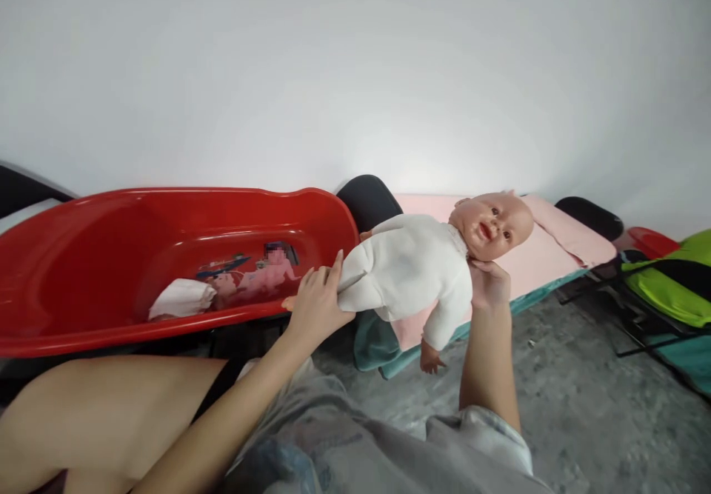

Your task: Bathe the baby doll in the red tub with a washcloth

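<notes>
A baby doll (405, 264) in a white cloth suit lies across both my hands, its head to the right and face turned up. My left hand (321, 298) is closed round its lower legs, beside the near rim of a red baby bathtub (127, 220). Under the head and neck, my right hand (489, 283) supports the doll; its fingers are partly hidden behind it. One doll arm hangs down toward me. Below and behind the doll is a pink padded mat (533, 264).
A folded white cloth (182, 298) lies in the tub near a printed picture. Teal fabric (372, 342) hangs under the pink mat. Black chair backs (366, 201) stand along the white wall. To the right is a lime-green cloth (666, 286) on a black frame, above grey floor.
</notes>
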